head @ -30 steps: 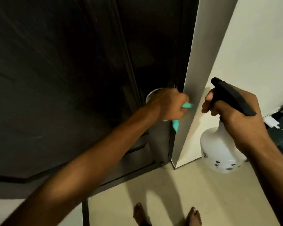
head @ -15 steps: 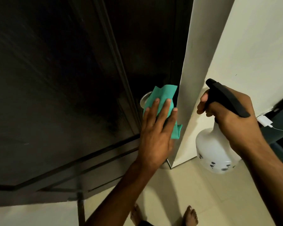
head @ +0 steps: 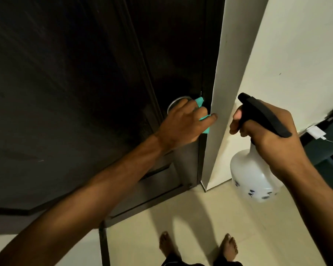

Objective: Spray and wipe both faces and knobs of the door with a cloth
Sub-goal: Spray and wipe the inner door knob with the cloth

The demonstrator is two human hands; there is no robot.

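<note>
Here, left hand (head: 183,125) grip around cloth (head: 257,101) on knob (head: 174,105), right hand (head: 271,131) around spray bottle (head: 252,177) (dark markings unreadable).

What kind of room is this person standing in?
Probably a doorway inside a home. There is a dark wooden door with a round metal knob, a pale tiled floor under bare feet, and a charger plugged in by the wall.
</note>
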